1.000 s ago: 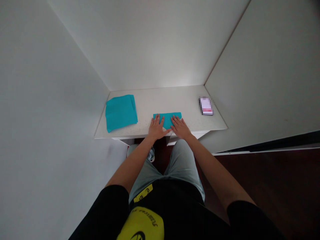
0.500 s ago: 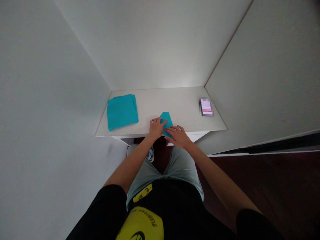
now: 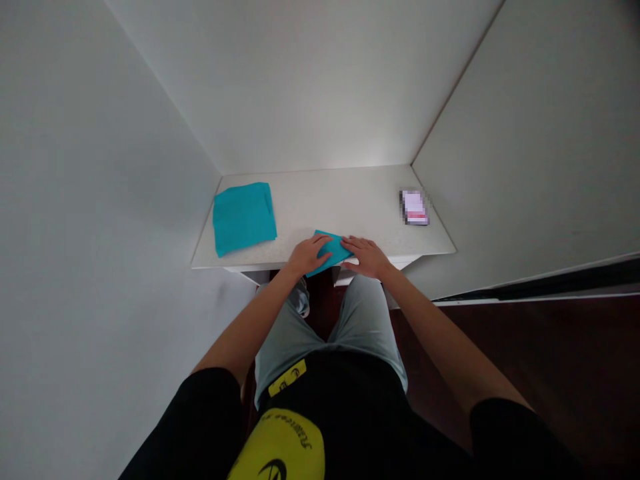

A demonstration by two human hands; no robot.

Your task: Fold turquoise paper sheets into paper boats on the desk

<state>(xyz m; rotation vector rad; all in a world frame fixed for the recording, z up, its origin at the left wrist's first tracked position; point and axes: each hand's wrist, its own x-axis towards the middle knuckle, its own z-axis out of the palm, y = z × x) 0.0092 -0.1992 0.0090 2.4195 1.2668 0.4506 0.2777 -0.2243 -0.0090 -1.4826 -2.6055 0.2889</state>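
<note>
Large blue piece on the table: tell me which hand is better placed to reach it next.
Left, probably: the left hand is nearer the large blue piece, the right hand farther off. Both touch the small blue piece.

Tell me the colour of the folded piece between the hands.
The folded piece is turquoise; the head view shows it best.

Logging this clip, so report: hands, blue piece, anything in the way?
Left hand, right hand on small blue piece. Piece overhangs table front. Larger blue sheet lies apart.
</note>
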